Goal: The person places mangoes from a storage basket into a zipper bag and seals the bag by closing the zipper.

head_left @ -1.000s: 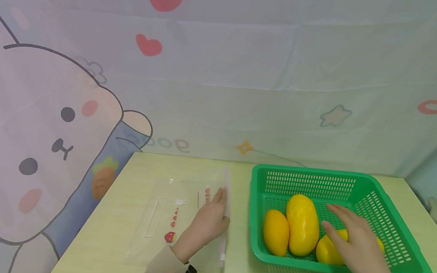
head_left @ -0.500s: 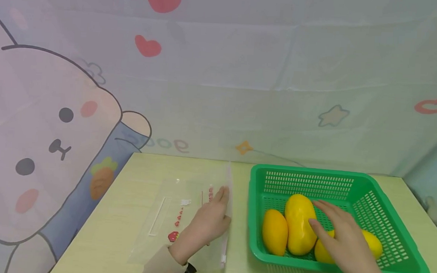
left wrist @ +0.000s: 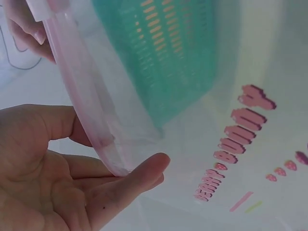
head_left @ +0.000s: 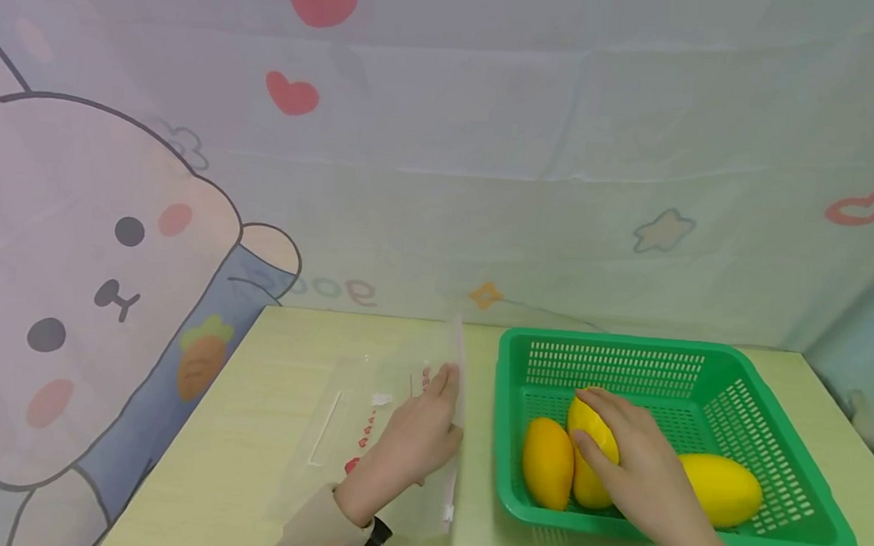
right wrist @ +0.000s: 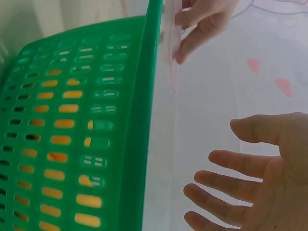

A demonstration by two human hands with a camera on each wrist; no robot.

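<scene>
My left hand (head_left: 418, 435) holds a clear zip bag (left wrist: 236, 183) by its pink-edged mouth, pinching the film. Red lettering, strawberries and a bunny are printed on the bag, and my hand and forearm cover part of it. To the right, my right hand (head_left: 639, 465) reaches over the middle yellow mango (head_left: 595, 425) in the green basket (head_left: 621, 341), its fingers spread and relaxed. An orange-yellow mango (head_left: 548, 463) lies left of it, and another yellow mango (head_left: 720, 491) lies to the right, partly behind my wrist.
The basket's slatted wall (right wrist: 62, 125) stands close beside the bag on the pale wooden table (head_left: 240, 428). Behind hangs a cloth backdrop (head_left: 440, 223) printed with a bear, hearts and stars.
My right hand has moved left from above the right-hand mango to the middle one, uncovering the right-hand mango. My left hand has kept its grip while the bag's printed side has shifted right.
</scene>
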